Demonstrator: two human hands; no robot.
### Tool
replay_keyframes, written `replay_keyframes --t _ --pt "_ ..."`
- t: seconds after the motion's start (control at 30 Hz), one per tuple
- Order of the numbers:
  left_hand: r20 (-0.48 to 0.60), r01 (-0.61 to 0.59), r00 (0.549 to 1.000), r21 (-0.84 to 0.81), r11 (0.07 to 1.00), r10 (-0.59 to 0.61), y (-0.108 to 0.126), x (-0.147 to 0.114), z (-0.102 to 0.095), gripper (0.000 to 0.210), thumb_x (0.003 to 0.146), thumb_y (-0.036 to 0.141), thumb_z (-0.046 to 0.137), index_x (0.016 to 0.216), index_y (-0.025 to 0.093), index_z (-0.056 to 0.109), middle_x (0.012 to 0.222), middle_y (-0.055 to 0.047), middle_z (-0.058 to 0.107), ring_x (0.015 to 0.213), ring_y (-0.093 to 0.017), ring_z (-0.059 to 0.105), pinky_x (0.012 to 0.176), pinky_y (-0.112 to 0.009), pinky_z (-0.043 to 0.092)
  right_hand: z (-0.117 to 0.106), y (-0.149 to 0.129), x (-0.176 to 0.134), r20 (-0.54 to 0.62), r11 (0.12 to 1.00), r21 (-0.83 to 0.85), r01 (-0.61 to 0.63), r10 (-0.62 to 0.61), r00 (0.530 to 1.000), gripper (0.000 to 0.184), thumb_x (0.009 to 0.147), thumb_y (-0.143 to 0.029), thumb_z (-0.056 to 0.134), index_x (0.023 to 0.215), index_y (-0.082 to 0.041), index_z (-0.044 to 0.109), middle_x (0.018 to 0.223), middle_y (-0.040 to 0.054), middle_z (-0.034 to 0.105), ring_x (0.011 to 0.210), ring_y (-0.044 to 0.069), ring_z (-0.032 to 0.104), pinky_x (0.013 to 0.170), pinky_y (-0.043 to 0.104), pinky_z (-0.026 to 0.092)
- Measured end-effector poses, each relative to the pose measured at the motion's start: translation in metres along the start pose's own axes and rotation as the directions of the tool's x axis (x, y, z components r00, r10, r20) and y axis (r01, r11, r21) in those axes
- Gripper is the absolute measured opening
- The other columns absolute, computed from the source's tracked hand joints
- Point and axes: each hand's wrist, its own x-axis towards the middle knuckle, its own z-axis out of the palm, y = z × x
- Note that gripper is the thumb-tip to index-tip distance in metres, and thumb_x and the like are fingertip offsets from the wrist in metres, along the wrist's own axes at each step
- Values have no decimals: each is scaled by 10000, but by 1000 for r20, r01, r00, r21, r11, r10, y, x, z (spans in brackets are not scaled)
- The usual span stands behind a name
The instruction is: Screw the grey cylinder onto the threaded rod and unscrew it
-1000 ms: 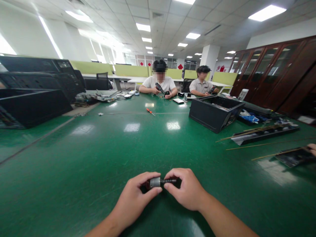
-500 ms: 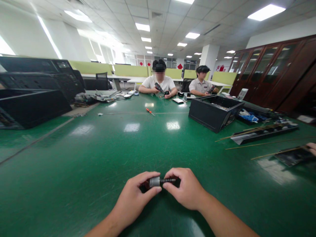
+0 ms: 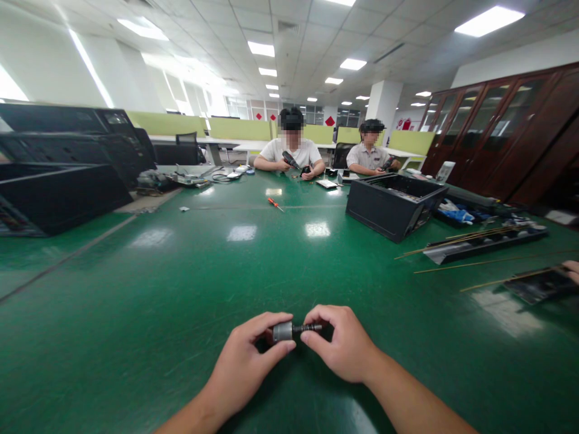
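Observation:
Low in the middle, a small electric motor [image 3: 283,331] lies sideways just over the green table [image 3: 217,271]. Its body is a silver-grey cylinder, and a thin dark shaft [image 3: 312,327] with ridges sticks out to the right. My left hand [image 3: 246,352] is closed around the cylinder, thumb below and index finger above; the cylinder's left end is partly hidden in the palm. With thumb and index finger, my right hand [image 3: 341,343] pinches about the ridged shaft, whose tip shows between them.
An orange screwdriver [image 3: 274,204] lies farther back. Black computer cases [image 3: 67,199] stand at left, another case [image 3: 389,208] at right. Thin rods [image 3: 461,238] lie on a metal channel. Two people sit opposite, one holding a power drill [image 3: 290,160]. Another person's hand [image 3: 572,271] shows at right.
My right hand has shifted very slightly up along with the shaft, and the motor has tilted a little. The rest looks the same.

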Motion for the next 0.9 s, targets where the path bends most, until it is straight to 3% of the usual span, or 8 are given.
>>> replay_keyframes --t 0.9 --pt "-20 -26 999 -11 1000 26 -2 -2 -1 279 783 319 729 1059 275 719 1031 -3 724 938 -196 664 846 -283 506 -3 0 -1 -32 999 29 37 -36 999 18 797 -216 675 806 -203 668 738 -11 680 693 147 619 682 250 428"
